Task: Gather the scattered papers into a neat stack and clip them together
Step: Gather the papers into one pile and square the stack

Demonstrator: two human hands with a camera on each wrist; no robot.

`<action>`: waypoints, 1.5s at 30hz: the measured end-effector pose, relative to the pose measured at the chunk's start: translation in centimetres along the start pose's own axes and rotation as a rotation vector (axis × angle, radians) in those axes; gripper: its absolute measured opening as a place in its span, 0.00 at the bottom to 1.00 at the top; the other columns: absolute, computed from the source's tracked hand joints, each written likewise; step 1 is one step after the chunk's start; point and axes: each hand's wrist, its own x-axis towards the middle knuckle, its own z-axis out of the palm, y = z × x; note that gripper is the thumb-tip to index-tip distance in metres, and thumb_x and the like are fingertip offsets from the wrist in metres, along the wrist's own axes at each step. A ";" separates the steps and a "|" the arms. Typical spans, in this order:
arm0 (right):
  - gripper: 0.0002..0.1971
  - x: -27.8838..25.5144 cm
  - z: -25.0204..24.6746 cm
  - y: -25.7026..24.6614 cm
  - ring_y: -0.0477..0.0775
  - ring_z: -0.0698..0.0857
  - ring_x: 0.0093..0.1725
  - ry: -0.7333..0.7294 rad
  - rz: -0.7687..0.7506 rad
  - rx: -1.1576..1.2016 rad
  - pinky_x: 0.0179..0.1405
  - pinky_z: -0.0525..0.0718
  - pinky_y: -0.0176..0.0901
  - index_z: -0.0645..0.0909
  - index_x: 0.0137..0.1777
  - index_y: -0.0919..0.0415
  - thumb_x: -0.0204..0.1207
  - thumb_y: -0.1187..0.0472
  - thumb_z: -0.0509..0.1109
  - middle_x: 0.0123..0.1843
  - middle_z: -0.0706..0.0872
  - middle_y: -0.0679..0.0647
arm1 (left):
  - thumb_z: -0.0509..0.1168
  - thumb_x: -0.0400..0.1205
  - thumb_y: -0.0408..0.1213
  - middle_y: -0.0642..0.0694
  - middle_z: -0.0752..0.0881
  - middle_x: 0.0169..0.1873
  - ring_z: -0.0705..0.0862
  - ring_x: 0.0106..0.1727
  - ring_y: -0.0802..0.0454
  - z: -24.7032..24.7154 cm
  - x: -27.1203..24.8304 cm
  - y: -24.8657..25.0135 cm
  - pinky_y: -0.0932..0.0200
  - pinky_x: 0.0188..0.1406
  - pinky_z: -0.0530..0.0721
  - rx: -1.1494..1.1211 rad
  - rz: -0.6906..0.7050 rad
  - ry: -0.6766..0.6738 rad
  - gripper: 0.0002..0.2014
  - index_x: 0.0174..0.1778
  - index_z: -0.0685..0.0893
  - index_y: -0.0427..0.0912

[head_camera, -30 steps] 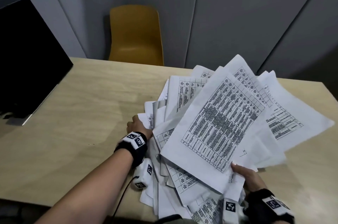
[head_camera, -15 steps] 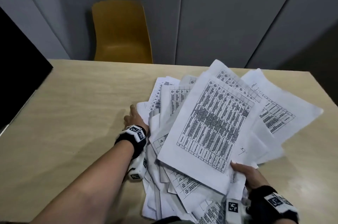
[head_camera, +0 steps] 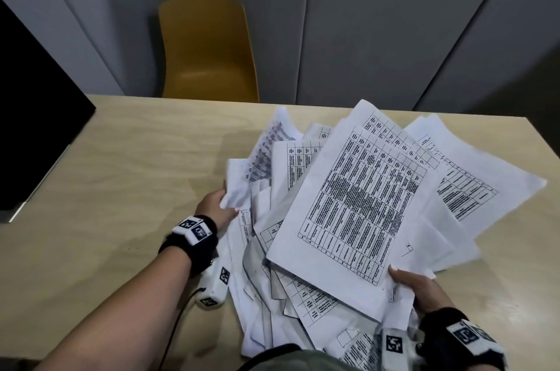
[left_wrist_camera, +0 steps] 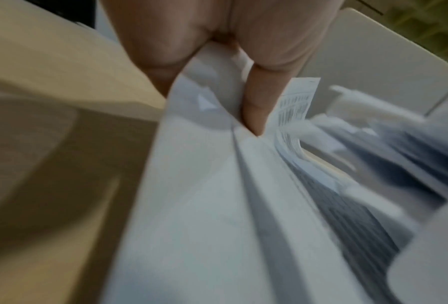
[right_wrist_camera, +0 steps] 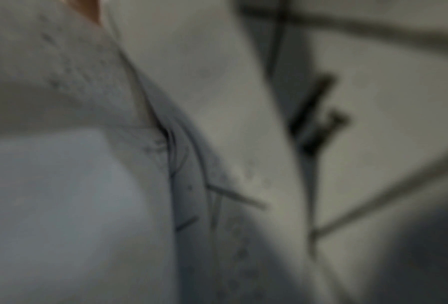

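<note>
The left hand (head_camera: 214, 209) pinches the papers (head_camera: 357, 207) at their left edge, and the right hand (head_camera: 419, 290) grips the near corner (a messy fan) over the table (head_camera: 121, 177).

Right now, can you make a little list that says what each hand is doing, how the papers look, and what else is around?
left hand: grips left edge of the papers
right hand: holds their near right corner
papers: messy fan, not squared
clip: none visible
table: light wood
behind: yellow chair
</note>
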 end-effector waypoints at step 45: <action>0.34 2.3 4.9 1.0 0.66 0.79 0.59 0.156 -0.291 -0.162 0.57 0.72 0.49 0.68 0.65 0.77 0.64 0.65 0.80 0.61 0.80 0.67 | 0.67 0.79 0.34 0.37 0.85 0.45 0.83 0.47 0.43 -11.5 -3.8 -3.0 0.55 0.49 0.75 -0.460 -0.074 0.658 0.12 0.53 0.84 0.29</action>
